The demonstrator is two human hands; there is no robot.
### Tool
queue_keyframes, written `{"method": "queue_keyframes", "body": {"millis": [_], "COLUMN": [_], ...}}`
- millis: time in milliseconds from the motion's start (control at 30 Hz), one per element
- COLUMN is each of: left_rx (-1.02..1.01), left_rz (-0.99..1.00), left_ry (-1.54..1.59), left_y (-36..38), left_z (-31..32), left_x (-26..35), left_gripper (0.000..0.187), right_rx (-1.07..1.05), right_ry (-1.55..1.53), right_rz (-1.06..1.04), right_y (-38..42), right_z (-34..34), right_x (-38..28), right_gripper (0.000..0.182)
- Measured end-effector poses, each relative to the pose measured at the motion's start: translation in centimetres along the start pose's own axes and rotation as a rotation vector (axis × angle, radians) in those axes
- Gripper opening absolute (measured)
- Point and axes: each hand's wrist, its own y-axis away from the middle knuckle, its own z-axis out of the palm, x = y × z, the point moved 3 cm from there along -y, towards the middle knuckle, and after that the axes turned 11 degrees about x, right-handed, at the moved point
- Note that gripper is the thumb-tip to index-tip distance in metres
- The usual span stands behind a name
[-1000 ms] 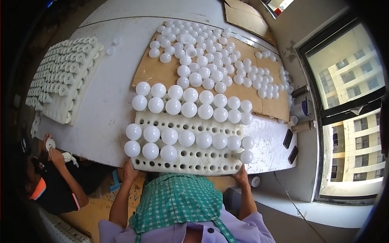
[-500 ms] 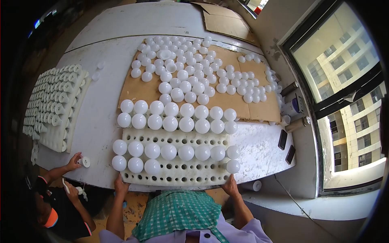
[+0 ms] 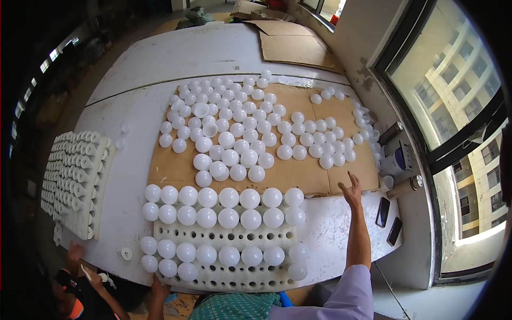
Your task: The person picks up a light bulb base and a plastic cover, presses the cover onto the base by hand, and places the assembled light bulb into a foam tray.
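My left hand [image 3: 159, 288] is at the near left corner of a white foam tray [image 3: 224, 234] with rows of holes, its fingers closed at the edge. White round bulb covers [image 3: 229, 218] sit in the tray's far two rows, and more fill part of the near rows. My right hand [image 3: 350, 190] is stretched forward over the front edge of a cardboard sheet [image 3: 298, 178], fingers apart and holding nothing. Closest to it are loose white bulb covers [image 3: 338, 159] on the cardboard. Many more lie across the sheet, a few with their open side up.
At the left stands another foam block [image 3: 85, 213] full of white bulb bases [image 3: 72, 176]. A co-worker's hands [image 3: 92, 277] are at the lower left, near a loose white base [image 3: 126, 253]. Two phones [image 3: 382, 212] and a flask [image 3: 408, 188] are by the window.
My right hand has left the tray's right corner and reached forward to the cardboard, opening. My left hand stays at the left corner. The view has tilted up; the co-worker's hand left the loose base.
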Motion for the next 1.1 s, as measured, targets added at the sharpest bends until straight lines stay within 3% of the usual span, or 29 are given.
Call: {"method": "queue_keyframes", "body": {"millis": [67, 100, 133, 167, 333, 400, 467, 533, 633, 767, 867, 933, 1000, 1100], "left_rx": [0.005, 0.002, -0.002, 0.076, 0.07, -0.041, -0.012, 0.035, 0.009, -0.003, 0.003, 0.009, 0.014, 0.019], "left_rz": [-0.071, -0.036, -0.001, 0.096, 0.109, 0.364, 0.42, 0.502, 0.444, 0.362, 0.34, 0.33, 0.324, 0.317], "left_ry": [-0.069, -0.113, -0.157, -0.11, -0.309, -0.385, -0.429, -0.451, -0.395, -0.333, -0.293, -0.27, -0.254, -0.236], "left_y": [-0.2, -0.2, -0.3, -0.5, -1.0, -0.9, -0.7, -0.5, -0.9, -0.7, -1.0, -1.0, -1.2, -1.2], "left_z": [0.2, 0.3, 0.4, 0.9, 1.0, 1.2, 1.1, 0.9, 1.4, 1.5, 1.8, 1.8, 2.0, 2.2], "left_x": [-0.8, -0.9, -1.2, -2.3, -1.8, -1.0, -0.5, 0.3, -0.2, -0.8, -1.0, -1.2, -1.4, -2.0], "left_gripper": [0.079, 0.086, 0.092, 0.085, 0.062, 0.052, 0.049, 0.045, 0.045, 0.046, 0.046, 0.047, 0.047, 0.047], "right_rx": [0.006, 0.016, 0.018, 0.021, 0.044, 0.058, -0.09, -0.059, -0.119, -0.133, -0.163, -0.341, -0.362, -0.352], "right_ry": [0.149, 0.257, 0.282, 0.309, 0.428, 0.425, 0.402, 0.418, 0.223, 0.325, 0.128, 0.152, 0.13, -0.252], "right_rz": [0.009, -0.062, 0.006, 0.073, 0.019, -0.035, -0.071, -0.115, -0.351, -0.499, -0.444, -0.396, -0.473, -0.415], "right_y": [-5.0, -7.3, -9.2, -10.9, -18.9, -21.2, -22.5, -20.6, -19.3, -16.0, -13.5, -11.9, -10.9, -10.1], "right_z": [1.9, 3.1, 3.7, 3.9, 8.7, 11.1, 13.5, 14.0, 16.3, 15.3, 15.7, 15.6, 15.8, 14.2], "right_x": [0.4, 1.0, 0.3, -0.5, 2.6, 4.4, 5.4, 1.6, -0.4, -4.1, -6.2, -8.3, -8.9, -10.5], "right_gripper": [0.081, 0.083, 0.083, 0.083, 0.08, 0.079, 0.077, 0.077, 0.071, 0.066, 0.065, 0.064, 0.066, 0.069]}}
